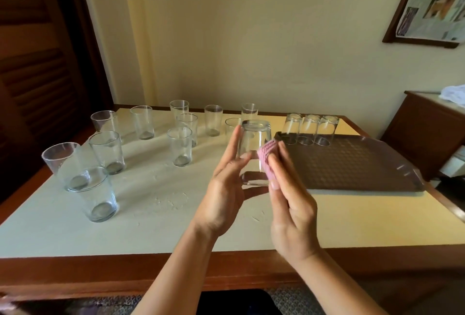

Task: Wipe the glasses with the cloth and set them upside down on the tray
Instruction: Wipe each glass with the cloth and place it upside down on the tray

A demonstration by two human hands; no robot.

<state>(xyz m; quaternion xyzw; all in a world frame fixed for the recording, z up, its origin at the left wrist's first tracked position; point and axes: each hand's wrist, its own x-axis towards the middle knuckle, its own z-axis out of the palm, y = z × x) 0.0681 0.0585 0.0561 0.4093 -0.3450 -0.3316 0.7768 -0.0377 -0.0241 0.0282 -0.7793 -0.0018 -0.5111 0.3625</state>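
Both hands meet over the table (352,224): left hand (226,188) grips an upturned glass (254,151) steady while right hand (292,209) presses a pink cloth (267,156) to its side. Three wiped glasses (309,129) stand inverted on the far tray (352,163), right.

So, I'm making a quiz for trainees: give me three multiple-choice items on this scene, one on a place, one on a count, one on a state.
1. Where is the tray?
A. right part of the table
B. on the floor
C. on the side cabinet

2. How many glasses stand on the tray?
A. none
B. three
C. six

3. How is the held glass turned?
A. mouth up
B. lying on the table
C. base up

Answers:
1 A: it lies right of the hands.
2 B: three glasses stand in a row at its far edge.
3 C: its base points up between the left hand and the cloth.
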